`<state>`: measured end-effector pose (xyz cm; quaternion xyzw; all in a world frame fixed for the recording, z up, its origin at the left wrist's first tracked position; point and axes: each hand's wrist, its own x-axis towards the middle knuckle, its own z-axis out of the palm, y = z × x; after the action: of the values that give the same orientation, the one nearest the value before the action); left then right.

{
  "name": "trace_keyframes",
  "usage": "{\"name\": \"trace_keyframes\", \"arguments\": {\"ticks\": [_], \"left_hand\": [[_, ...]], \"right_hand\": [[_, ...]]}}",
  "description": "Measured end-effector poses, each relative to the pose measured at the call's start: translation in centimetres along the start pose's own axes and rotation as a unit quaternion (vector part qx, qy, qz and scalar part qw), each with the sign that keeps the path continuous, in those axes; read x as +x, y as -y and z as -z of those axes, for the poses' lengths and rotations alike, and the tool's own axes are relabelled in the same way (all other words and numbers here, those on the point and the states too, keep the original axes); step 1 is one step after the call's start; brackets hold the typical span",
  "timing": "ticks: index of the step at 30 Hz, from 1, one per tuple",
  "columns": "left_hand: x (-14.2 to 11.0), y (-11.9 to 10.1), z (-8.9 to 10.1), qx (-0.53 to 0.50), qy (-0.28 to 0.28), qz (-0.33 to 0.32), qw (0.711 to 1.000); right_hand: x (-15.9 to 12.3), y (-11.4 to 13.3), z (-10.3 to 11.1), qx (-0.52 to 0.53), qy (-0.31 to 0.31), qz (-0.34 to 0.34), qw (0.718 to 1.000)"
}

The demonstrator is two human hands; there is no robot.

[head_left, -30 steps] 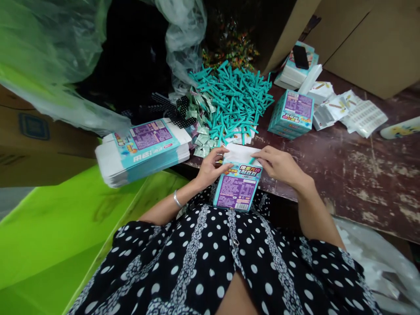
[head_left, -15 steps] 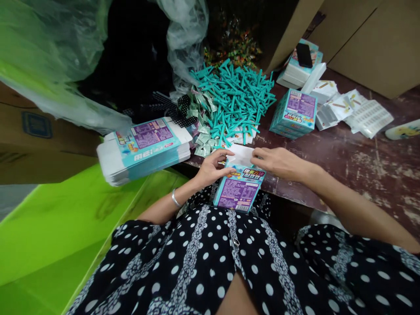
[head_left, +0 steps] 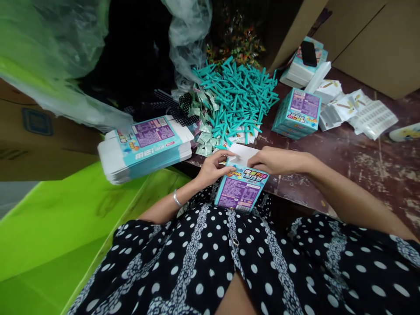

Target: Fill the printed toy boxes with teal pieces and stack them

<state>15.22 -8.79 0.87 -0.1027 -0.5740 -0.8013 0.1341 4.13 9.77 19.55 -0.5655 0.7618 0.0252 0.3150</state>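
Observation:
A teal and purple printed carton stands upright against my lap at the table's edge, its white top flap raised. My left hand grips the carton's left upper edge, thumb on the printed front and fingers behind. At the carton's open mouth is my right hand, its fingers bent and the tips down inside the opening. Whether those fingertips hold anything is hidden. Just beyond the carton lies a heap of small teal plastic hammer-like sticks, with small pale green sachets beside it.
Flattened cartons are stacked at left. Made-up boxes stand at right, near white printed packets. A phone rests on more cartons behind. Large cardboard boxes border the table, and clear plastic sheeting hangs at upper left.
My right hand has moved slightly down, its fingers now deeper in the carton's opening. My left hand keeps its grip on the carton. The view has shifted a little.

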Motion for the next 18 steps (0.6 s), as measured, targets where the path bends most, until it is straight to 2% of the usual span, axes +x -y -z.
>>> {"name": "trace_keyframes", "arguments": {"ticks": [1, 2, 3, 5, 7, 11, 13, 15, 16, 18], "left_hand": [[-0.1, 0.1, 0.2, 0.006, -0.012, -0.008, 1.000], [-0.1, 0.3, 0.3, 0.013, -0.024, -0.016, 1.000], [-0.2, 0.4, 0.5, 0.019, -0.034, -0.022, 0.999], [-0.2, 0.7, 0.7, 0.026, -0.048, -0.028, 0.998], [-0.3, 1.1, 0.9, 0.029, -0.055, -0.035, 0.997], [-0.3, 1.6, 1.0, 0.056, -0.059, -0.050, 0.995], [-0.3, 1.7, 1.0, 0.073, -0.052, -0.054, 0.995], [-0.2, 1.6, 0.9, 0.084, -0.040, -0.054, 0.994], [-0.2, 1.6, 0.8, 0.090, -0.035, -0.054, 0.994], [-0.1, 1.7, 0.5, 0.112, -0.033, -0.056, 0.992]], "right_hand": [[-0.8, -0.1, 0.2, -0.010, -0.026, 0.000, 1.000], [-1.7, -0.2, 0.2, -0.023, -0.083, -0.007, 0.996], [-2.6, -0.2, 0.0, -0.035, -0.166, -0.023, 0.985], [-4.2, -0.4, -1.5, -0.029, -0.349, -0.064, 0.935], [-4.9, -0.6, -4.5, 0.032, -0.462, -0.094, 0.881], [-3.4, -0.9, -12.7, 0.192, -0.501, -0.121, 0.835], [-1.7, -0.6, -15.9, 0.231, -0.557, -0.150, 0.783], [-0.2, -0.1, -17.6, 0.247, -0.604, -0.176, 0.737], [0.4, 0.0, -17.9, 0.252, -0.614, -0.184, 0.725], [1.2, 0.2, -17.9, 0.262, -0.615, -0.187, 0.720]]}}
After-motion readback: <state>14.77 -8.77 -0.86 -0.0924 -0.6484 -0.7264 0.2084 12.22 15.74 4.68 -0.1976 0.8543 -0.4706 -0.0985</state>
